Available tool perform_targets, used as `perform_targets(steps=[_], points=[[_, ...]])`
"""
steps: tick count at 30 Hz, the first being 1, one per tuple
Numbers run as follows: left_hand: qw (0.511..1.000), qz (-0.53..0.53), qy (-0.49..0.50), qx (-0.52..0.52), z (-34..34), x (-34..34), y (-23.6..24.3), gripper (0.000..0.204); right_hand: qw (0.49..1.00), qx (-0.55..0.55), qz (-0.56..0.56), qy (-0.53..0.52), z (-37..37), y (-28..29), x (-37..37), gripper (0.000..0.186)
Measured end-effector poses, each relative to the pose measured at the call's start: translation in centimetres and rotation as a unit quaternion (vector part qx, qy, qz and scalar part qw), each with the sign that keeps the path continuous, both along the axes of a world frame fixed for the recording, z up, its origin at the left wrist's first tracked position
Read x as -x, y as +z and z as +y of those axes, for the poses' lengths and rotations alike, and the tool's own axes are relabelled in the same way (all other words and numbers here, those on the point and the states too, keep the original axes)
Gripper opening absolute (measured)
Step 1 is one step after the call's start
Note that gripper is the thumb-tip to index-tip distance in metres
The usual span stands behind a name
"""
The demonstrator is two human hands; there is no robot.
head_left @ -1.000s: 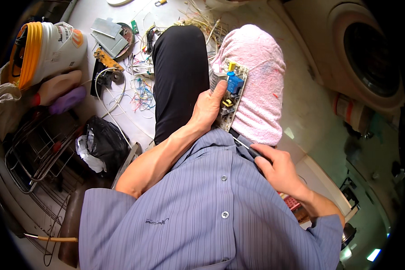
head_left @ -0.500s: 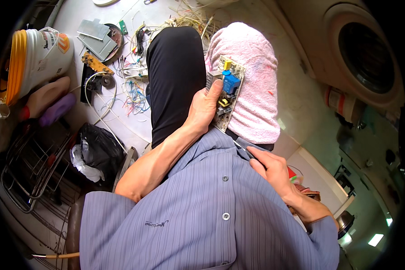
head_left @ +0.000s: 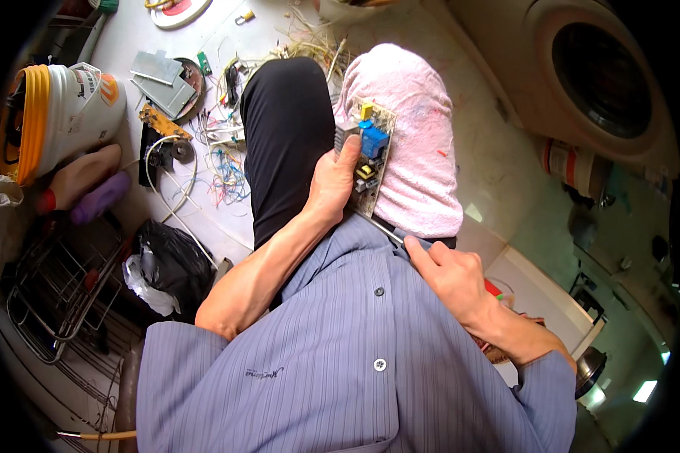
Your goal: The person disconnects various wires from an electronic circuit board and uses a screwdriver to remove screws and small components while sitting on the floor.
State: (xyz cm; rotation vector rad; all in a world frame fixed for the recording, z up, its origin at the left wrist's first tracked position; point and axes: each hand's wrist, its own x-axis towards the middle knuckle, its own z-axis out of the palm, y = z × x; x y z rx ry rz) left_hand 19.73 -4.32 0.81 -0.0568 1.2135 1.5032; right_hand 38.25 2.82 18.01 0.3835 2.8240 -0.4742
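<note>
My left hand (head_left: 334, 181) grips a circuit board (head_left: 385, 155) by its left edge, thumb on top beside a grey finned heat sink. The board lies tilted along my towel-covered right thigh, parts facing up: a blue block, a yellow block and a small yellow-wound transformer. Closed around a thin metal-shafted tool (head_left: 385, 231), my right hand (head_left: 453, 278) rests near my lap, index finger along the shaft. The shaft points at the board's near end; whether it touches is unclear. The tool's handle is hidden in my palm. A pink towel (head_left: 415, 98) covers my right leg.
Loose wires (head_left: 227, 174) and a round pan (head_left: 193, 83) with grey metal plates lie on the floor at left. Beyond are a white bucket (head_left: 83, 109), a black plastic bag (head_left: 174, 264) and a wire rack (head_left: 53, 294). A front-loading washing machine (head_left: 574, 68) stands far right.
My right hand has moved slightly up and left toward the board, and more of the tool's shaft shows. My left hand keeps its grip. The whole view has shifted a little.
</note>
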Motion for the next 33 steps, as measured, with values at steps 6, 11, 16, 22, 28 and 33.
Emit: perform_targets(steps=[6, 11, 16, 22, 28, 33], points=[[0.993, -0.113, -0.02, -0.027, 0.1, 0.3, -1.3, 0.067, 0.996, 0.043, 0.027, -0.075, 0.5, -1.2, -1.0, 0.03], [0.976, -0.215, 0.0, -0.03, 0.3, 1.2, 0.0, 0.066, 0.995, 0.063, 0.033, -0.074, 3.3, 2.2, 0.3, 0.031], [0.964, -0.263, -0.011, -0.039, 0.4, 1.2, -0.3, 0.065, 0.993, 0.071, 0.035, -0.083, 4.2, 1.5, -0.6, 0.031], [0.967, -0.253, -0.012, -0.03, 0.2, 1.0, 0.2, 0.065, 0.99, 0.099, 0.054, -0.09, 4.5, 0.3, -0.7, 0.029], [0.966, -0.252, -0.012, -0.046, 0.0, 0.9, 0.4, 0.066, 0.991, 0.096, 0.048, -0.08, 4.6, 0.3, -0.8, 0.028], [0.967, -0.253, -0.011, -0.038, 0.1, 0.8, 0.4, 0.065, 0.994, 0.08, 0.045, -0.06, 4.7, 0.8, -0.5, 0.028]])
